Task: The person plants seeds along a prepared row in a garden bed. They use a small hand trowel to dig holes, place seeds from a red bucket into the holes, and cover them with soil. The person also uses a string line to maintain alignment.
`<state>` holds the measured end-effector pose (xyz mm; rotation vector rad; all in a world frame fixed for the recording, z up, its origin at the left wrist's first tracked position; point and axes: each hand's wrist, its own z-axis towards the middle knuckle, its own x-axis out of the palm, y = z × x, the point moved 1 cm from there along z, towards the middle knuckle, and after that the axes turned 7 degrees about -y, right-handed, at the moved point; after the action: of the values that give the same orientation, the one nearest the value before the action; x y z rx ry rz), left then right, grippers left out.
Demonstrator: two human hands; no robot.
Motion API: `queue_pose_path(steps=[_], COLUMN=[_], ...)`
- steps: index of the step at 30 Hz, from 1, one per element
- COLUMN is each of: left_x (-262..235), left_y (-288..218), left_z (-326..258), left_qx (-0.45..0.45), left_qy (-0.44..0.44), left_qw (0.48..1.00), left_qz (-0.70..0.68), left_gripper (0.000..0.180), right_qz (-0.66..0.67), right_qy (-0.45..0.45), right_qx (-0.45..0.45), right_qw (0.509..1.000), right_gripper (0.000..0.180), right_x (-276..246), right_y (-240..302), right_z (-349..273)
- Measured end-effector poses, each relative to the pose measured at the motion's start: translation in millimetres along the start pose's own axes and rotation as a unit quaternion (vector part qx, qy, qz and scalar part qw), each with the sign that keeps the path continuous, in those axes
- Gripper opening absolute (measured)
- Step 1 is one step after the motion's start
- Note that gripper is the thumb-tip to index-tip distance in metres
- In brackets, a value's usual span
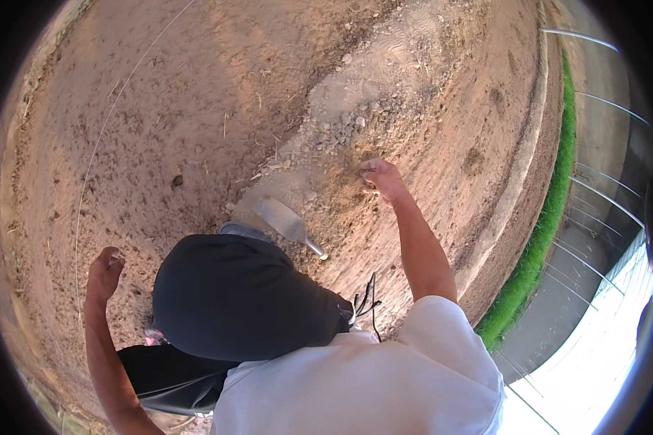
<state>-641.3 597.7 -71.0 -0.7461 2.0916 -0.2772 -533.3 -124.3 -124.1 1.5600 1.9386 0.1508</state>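
My right hand [383, 180] is stretched forward over the loose dirt, its fingers curled closed. What they hold, if anything, is too small to make out. Off to the left, my left hand [106, 272] hovers over the brown soil with its fingers bent together; a small pale spot shows at the fingertips, too unclear to name. Between the hands, in front of my bent knee [247, 297] in dark trousers, lies a trowel [286, 221] with a flat pale metal blade and a short handle. Neither hand touches it.
A pale strip of ground [355, 90] with a heap of small stones [341, 132] runs ahead. A thin string [94, 156] stretches along the left. To the right are a low dirt ridge [511, 181], a green grass strip [537, 254] and fence wires [608, 192]. Dark cords [368, 297] hang near my waist.
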Motion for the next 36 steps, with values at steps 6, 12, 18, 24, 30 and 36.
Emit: queue_pose_path(steps=[6, 12, 18, 24, 30, 36], left_x=[2, 5, -4, 3, 0, -3], left_y=[2, 0, 5, -7, 0, -18], left_z=[2, 9, -12, -1, -9, -12], left_qx=[0.01, 0.023, -0.01, 0.008, 0.007, -0.01], left_qy=[-0.001, -0.001, -0.012, -0.005, -0.02, -0.013], left_qw=[1.0, 1.0, 1.0, 1.0, 0.999, 1.0], left_qz=[-0.013, -0.011, -0.002, 0.001, 0.039, 0.01], left_gripper=[0.033, 0.036, 0.034, 0.032, 0.031, 0.029], right_qz=[0.08, -0.155, -0.416, -0.257, -0.452, -0.349], right_qy=[-0.072, -0.126, -0.175, -0.234, -0.204, -0.23], right_qx=[-0.003, -0.061, -0.076, -0.036, -0.02, -0.063], right_qw=[0.994, 0.978, 0.889, 0.937, 0.868, 0.906], right_gripper=[0.04, 0.044, 0.041, 0.037, 0.045, 0.037], right_x=[4, -5, 42, 11, 40, 24], right_y=[-9, -75, -38, -45, -7, 1], right_z=[8, 51, 36, 57, 46, 68])
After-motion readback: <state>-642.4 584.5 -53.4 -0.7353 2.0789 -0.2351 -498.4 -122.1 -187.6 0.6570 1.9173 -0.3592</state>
